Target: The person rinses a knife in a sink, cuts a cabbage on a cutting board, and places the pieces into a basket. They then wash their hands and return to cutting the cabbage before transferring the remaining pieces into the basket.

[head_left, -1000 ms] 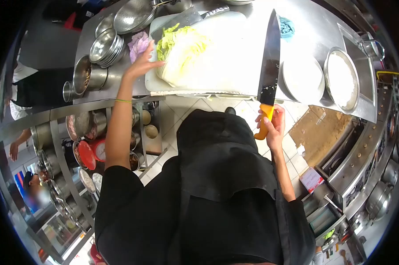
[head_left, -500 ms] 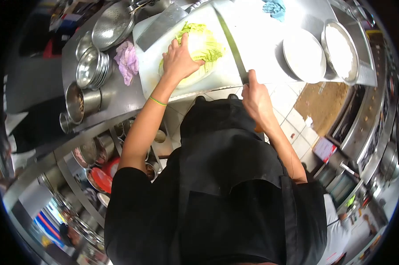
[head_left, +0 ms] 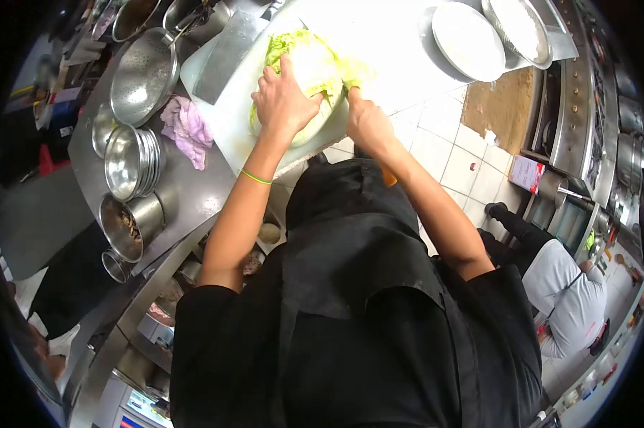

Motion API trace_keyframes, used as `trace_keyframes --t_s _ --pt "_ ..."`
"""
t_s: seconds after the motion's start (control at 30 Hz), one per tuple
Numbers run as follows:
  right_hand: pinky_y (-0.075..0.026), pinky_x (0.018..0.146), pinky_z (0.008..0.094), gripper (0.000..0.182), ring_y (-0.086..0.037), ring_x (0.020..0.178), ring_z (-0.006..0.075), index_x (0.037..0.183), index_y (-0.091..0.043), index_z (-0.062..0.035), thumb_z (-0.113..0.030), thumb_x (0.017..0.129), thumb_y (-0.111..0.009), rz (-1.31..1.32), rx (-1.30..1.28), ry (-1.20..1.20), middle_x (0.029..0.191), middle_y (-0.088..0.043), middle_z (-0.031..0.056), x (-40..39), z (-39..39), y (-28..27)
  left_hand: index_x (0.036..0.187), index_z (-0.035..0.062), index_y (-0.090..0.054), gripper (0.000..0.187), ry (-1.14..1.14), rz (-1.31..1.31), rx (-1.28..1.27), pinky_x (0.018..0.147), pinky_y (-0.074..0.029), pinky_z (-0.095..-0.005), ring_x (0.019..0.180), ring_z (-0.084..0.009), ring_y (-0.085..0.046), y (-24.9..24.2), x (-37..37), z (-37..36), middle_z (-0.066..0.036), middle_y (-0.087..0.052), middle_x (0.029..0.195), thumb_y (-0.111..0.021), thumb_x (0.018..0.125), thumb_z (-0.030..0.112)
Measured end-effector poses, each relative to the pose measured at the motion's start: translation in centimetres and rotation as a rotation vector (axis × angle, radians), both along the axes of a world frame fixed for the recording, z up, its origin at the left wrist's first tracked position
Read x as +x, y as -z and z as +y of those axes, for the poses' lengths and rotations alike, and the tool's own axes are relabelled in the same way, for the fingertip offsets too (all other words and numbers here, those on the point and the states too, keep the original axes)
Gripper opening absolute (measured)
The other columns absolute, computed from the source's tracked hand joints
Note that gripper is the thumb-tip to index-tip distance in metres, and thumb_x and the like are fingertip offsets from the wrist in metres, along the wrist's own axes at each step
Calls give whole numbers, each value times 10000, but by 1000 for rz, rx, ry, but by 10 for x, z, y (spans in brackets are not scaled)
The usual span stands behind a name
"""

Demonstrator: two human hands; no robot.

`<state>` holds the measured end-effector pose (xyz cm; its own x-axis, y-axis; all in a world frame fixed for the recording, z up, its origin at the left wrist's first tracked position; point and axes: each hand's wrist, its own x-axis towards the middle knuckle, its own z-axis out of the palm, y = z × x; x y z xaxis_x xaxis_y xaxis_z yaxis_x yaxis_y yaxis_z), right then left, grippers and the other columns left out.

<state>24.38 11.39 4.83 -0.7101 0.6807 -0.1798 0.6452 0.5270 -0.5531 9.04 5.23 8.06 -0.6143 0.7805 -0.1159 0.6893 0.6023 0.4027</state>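
Note:
A leafy green cabbage lies on the white cutting board. My left hand rests on its left side with the fingers spread. At the cabbage's right edge, my right hand is closed around the knife's handle. Most of the blade is hidden by the leaves, and a cut or loose leaf shows beside it. A wide metal cleaver lies flat at the board's upper left.
Left of the board are a crumpled purple cloth, a colander, stacked metal bowls and a pot. A white plate stands at upper right. Another person is at lower right.
My right hand has moved left with the knife, up against the cabbage. The view has turned and shifted. My left hand stays on the cabbage.

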Motion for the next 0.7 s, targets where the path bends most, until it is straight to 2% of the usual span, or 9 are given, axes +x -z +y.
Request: trace_keyframes --t_s 0.17,0.23,0.27,0.3,0.33,0.4,0.5,0.63,0.7 --pt "-485 462 423 206 -616 585 352 1031 -413 28 -63 846 -431 86 -306 48 727 -593 278 2 28 -22 1349 55 -303 915 63 1 12 896 -393 -517 1114 -392 -471 1 -7 -12 -264 -446 1224 -761 619 364" --pt "-486 433 394 205 -623 580 324 1035 -426 26 -82 861 -436 71 -392 28 725 -598 267 8 29 -42 1362 85 -308 924 186 -12 -37 928 -373 -521 1172 -373 -438 -2 -10 -24 -247 -418 1280 -769 611 360" --pt "-483 455 415 222 -620 590 348 1054 -423 28 -86 864 -441 89 -324 18 731 -596 276 13 26 -52 1362 85 -308 924 164 -11 -38 928 -373 -521 1172 -373 -438 -2 -13 -31 -247 -418 1280 -769 611 360" --pt "-480 477 436 240 -617 599 372 1073 -421 30 -89 867 -446 106 -256 7 737 -594 285 19 26 -56 1368 95 -308 920 277 5 -71 953 -347 -540 1206 -358 -413 -2 -15 -37 -232 -398 1311 -767 616 362" --pt "-457 539 491 258 -597 628 428 1095 -400 28 -83 869 -453 210 -22 -61 713 -581 298 32 29 -36 1373 105 -308 916 389 17 -105 978 -322 -559 1240 -342 -388 -2 -14 -43 -216 -379 1342 -766 622 363" --pt "-428 592 526 276 -573 661 470 1110 -387 33 -76 867 -461 115 1 -101 680 -571 297 48 23 -72 1375 113 -311 907 346 15 -90 992 -293 -583 1257 -330 -372 -5 -10 -50 -199 -371 1358 -766 630 358" --pt "-430 600 530 226 -574 670 471 1052 -396 39 -38 848 -456 -82 18 -228 654 -572 285 67 17 -106 1373 128 -322 889 293 33 -9 1003 -255 -625 1274 -311 -357 2 -5 -61 -169 -372 1371 -772 636 343" --pt "-438 607 534 229 -579 663 463 1031 -396 48 -5 815 -452 -248 7 -369 653 -577 276 54 21 -81 1360 134 -346 872 267 -3 87 992 -266 -630 1278 -296 -358 18 -8 -62 -138 -394 1368 -785 628 313" --pt "-457 589 517 237 -584 644 453 1022 -401 55 17 790 -436 -87 4 -409 677 -582 287 31 27 -33 1356 125 -350 870 258 3 48 986 -276 -625 1278 -296 -360 8 -5 -62 -140 -392 1371 -785 627 320"
